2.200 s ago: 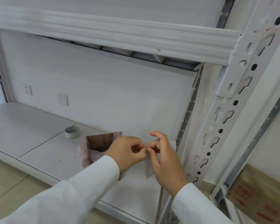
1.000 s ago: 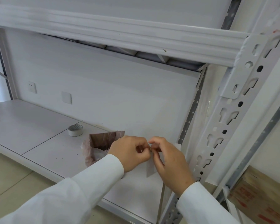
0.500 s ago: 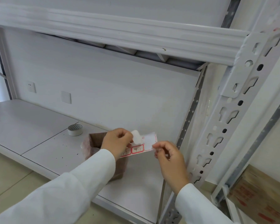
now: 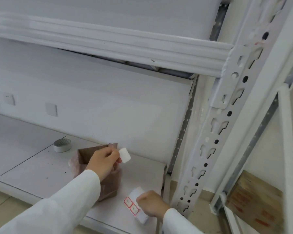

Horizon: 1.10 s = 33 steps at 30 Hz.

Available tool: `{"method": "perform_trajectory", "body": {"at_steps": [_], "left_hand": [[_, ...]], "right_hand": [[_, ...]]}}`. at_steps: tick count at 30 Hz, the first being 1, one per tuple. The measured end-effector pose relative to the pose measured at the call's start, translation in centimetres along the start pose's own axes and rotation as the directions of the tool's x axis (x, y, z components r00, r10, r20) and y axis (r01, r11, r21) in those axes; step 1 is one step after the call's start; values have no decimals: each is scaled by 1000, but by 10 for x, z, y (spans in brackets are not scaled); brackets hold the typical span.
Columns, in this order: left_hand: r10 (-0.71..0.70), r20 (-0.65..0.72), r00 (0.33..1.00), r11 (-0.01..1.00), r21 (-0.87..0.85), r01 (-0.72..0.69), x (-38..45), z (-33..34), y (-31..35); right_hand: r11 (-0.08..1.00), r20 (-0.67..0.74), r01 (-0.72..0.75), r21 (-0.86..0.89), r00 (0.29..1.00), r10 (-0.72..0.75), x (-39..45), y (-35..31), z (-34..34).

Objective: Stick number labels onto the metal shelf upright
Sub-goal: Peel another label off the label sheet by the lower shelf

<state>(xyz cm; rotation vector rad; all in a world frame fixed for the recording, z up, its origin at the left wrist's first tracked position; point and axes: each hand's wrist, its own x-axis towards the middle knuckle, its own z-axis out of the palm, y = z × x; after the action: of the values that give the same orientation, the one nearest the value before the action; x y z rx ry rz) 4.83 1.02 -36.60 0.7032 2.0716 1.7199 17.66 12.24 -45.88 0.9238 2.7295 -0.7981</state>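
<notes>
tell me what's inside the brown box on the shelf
The brown box is open at the top, showing only dark inner walls. The left hand and forearm cover most of the opening, so any contents are hidden.

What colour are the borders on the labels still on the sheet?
Red, on the white label sheet under the right hand; head view.

A white metal shelf board [image 4: 32,168] runs from the left edge to a slotted white upright [image 4: 208,149] at its right end. A seam splits the board into two panels. Near the back edge, just right of the seam, sits a small grey roll of tape [image 4: 62,145]. Toward the middle, close to the front edge, stands an open brown cardboard box [image 4: 107,184] with crumpled clear plastic [image 4: 73,166] against its left side. Near the front right corner lies a white label sheet [image 4: 134,206] with red-bordered labels. Dark specks dot the board.
</notes>
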Motion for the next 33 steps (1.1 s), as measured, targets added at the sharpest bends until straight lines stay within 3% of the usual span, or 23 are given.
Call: {"method": "perform_trajectory", "body": {"at_steps": [3,5,7,10,16,18,20,22,24,25,26,28,30,33], "left_hand": [[-103,152,983,995,-5,104,-5,1,11],[-192,309,932,964,-119,238,-15,4,27],[-205,479,854,933,-167,317,-30,7,48],[-98,668,737,906,-247,344,-55,9,80],[52,835,548,888,-289,357,-92,13,139],[72,827,558,915,-278,294,-100,17,157],[92,741,665,936,-293,197,-105,22,176],[171,568,805,943,-331,33,-107,26,197],[341,330,880,915,-333,-229,-105,28,217],[463,195,864,872,-276,-405,-102,28,226],[587,77,806,801,-197,-565,-98,29,236],[738,-33,674,673,-43,-739,-92,30,254],[790,-4,614,611,90,-786,-82,36,267],[771,144,620,597,176,-783,-71,44,280]], "right_hand": [[924,-232,102,370,973,-15,-26,-26,-35],[794,-413,308,524,907,-80,-51,-45,-62],[722,-519,470,508,836,-179,-82,-61,-90],[765,-587,543,346,762,-275,-128,-75,-127],[753,-638,628,196,665,-388,-200,-81,-178],[717,-708,663,215,612,-353,-214,-80,-193],[649,-813,696,309,547,-199,-222,-75,-213],[607,-872,700,377,489,-22,-227,-70,-236],[623,-890,676,394,449,75,-229,-65,-257],[645,-899,661,383,428,95,-228,-63,-266],[674,-909,644,363,405,102,-227,-62,-274],[747,-923,587,313,375,92,-224,-64,-288],[807,-927,528,266,370,64,-221,-67,-299],[868,-932,459,191,362,13,-220,-73,-309]]}}
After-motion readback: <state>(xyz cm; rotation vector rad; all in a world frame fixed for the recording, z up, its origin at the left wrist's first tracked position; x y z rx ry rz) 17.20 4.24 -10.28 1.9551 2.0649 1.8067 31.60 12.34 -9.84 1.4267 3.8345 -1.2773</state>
